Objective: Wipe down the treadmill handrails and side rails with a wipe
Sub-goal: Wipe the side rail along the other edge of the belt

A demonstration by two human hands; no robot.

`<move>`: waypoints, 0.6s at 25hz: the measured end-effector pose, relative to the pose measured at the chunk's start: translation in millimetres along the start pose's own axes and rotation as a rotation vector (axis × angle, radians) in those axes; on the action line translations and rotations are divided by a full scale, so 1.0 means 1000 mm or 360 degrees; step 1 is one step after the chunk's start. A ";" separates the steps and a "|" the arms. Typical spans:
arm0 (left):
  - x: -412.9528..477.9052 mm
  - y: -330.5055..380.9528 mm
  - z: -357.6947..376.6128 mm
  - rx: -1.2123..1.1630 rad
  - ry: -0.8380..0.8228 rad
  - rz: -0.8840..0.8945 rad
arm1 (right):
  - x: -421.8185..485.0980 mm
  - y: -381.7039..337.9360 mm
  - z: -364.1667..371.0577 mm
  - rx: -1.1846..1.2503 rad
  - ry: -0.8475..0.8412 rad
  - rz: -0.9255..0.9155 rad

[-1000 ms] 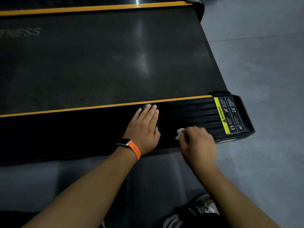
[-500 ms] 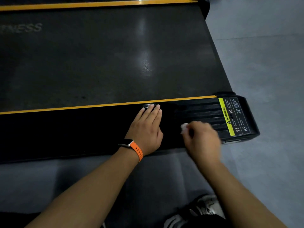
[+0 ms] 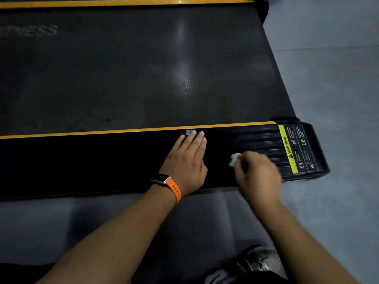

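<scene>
On my feed the room shows only as a smooth, matte grey floor [image 3: 338, 89]. It fills the right side of my view and runs along the bottom. A thin, dark, straight seam in the floor [image 3: 328, 46] crosses the upper right, almost level, and reaches the right edge. The light is dim and cool, so the floor on the right reads as pale blue-grey. Along the bottom I see a broad, soft-edged shadow [image 3: 194, 222] darkening the middle, and the floor at lower left looks a shade lighter.
</scene>
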State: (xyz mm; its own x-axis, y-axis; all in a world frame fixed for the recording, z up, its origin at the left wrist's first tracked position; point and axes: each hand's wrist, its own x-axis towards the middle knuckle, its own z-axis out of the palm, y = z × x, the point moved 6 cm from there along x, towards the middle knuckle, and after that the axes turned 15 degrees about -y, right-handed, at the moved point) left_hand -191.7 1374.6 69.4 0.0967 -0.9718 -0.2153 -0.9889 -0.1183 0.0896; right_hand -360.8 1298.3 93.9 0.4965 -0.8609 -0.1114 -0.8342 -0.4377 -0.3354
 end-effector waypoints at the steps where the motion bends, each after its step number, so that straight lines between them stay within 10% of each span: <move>1: -0.001 0.000 -0.001 0.0007 -0.0006 -0.0008 | -0.003 0.023 -0.010 0.0027 0.0028 0.0145; 4: -0.001 0.000 -0.002 0.0005 0.0003 -0.0011 | -0.004 0.038 -0.018 0.0005 0.0016 0.0302; 9: 0.000 0.000 -0.002 -0.0022 0.0028 -0.0005 | 0.009 -0.067 0.016 0.0019 -0.0185 -0.0314; 15: -0.001 0.000 -0.003 -0.0033 -0.0014 -0.0005 | 0.008 0.036 -0.021 0.0072 -0.0003 0.0365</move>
State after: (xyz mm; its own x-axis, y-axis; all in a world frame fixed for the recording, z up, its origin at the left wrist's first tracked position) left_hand -191.9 1374.8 72.1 0.0987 -0.9695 -0.2242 -0.9861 -0.1256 0.1089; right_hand -392.0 1270.4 100.6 0.2954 -0.9360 -0.1916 -0.9138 -0.2183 -0.3427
